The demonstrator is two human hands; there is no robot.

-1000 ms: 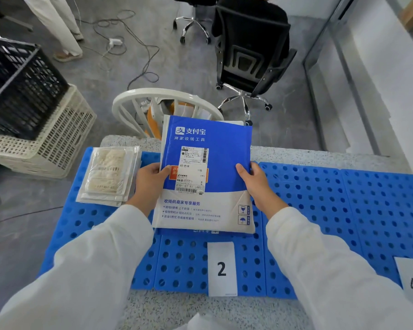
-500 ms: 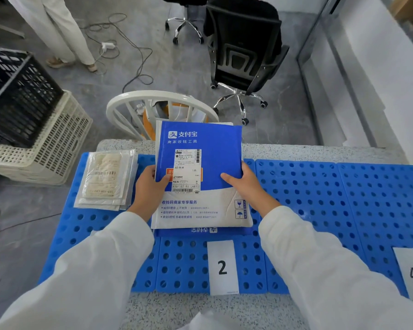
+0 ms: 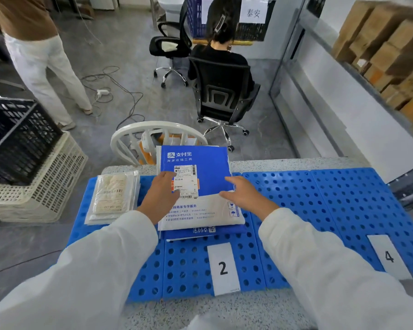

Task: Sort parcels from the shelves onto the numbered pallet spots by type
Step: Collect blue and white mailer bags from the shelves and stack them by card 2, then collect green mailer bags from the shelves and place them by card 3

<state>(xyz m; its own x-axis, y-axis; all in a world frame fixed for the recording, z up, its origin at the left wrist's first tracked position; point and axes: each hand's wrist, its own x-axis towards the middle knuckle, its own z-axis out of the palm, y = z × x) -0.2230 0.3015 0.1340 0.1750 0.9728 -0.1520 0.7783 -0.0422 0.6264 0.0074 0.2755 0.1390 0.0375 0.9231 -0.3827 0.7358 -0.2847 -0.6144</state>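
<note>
A blue and white mailer parcel (image 3: 208,172) lies flat on top of another blue parcel (image 3: 200,231) on the blue pallet (image 3: 320,198), behind the white label numbered 2 (image 3: 223,269). My left hand (image 3: 161,195) lies over the parcel's left edge with fingers relaxed. My right hand (image 3: 244,195) hovers over its right side, fingers straight, gripping nothing. A stack of clear-bagged beige parcels (image 3: 112,195) sits on the pallet's left spot. A label numbered 4 (image 3: 389,257) marks the spot to the right.
A white chair back (image 3: 153,129) stands just beyond the table. Stacked black and cream crates (image 3: 31,167) sit at the left. A seated person in an office chair (image 3: 222,91) and a standing person (image 3: 43,65) are farther off. Cardboard boxes (image 3: 386,51) fill shelves at right.
Both hands have let go of the blue and white parcel, which now rests on the stack. My head has lifted, bringing more of the room into view.
</note>
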